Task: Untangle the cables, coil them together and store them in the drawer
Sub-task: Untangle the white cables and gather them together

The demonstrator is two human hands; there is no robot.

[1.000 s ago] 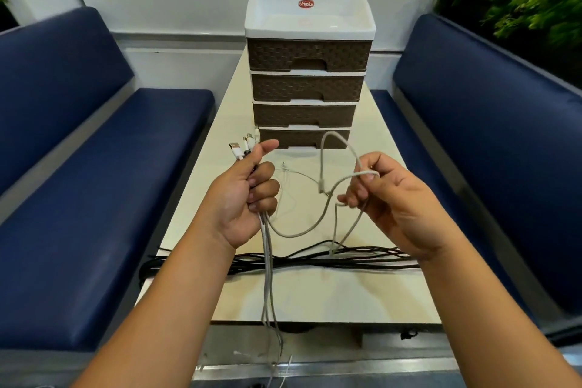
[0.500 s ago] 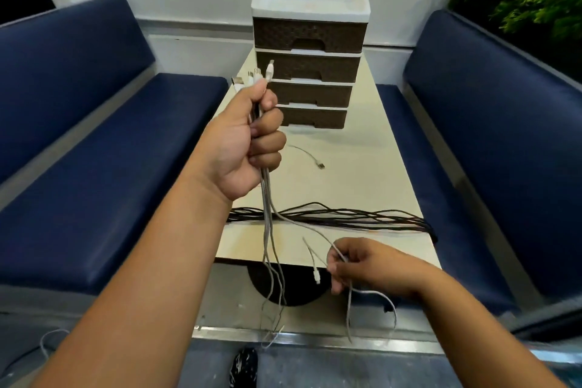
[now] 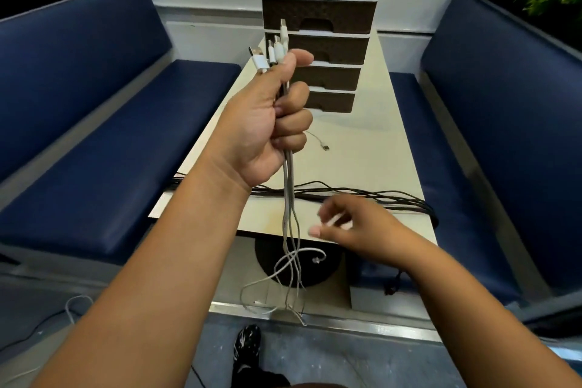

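A: How far is the task now?

B: I think it is in the untangling step. The drawer unit (image 3: 318, 38) stands at the far end of the worktop (image 3: 371, 148), and all four drawers look closed. Nothing is coiled yet.

A: Where are the cables?

B: The left hand (image 3: 267, 123) holds the white cables (image 3: 289, 198) in a fist, plugs (image 3: 274, 50) up; the lower ends hang loose below the worktop edge, crossing each other. A black cable bundle (image 3: 362, 195) lies across the near worktop. One small white cable end (image 3: 324, 146) lies alone in the middle.

A: And the right hand (image 3: 356, 227)?

B: It is blurred, near the front edge; the fingers seem loosely spread and hold nothing, I think.

A: Is there room?

B: Yes, between bundle and drawers.
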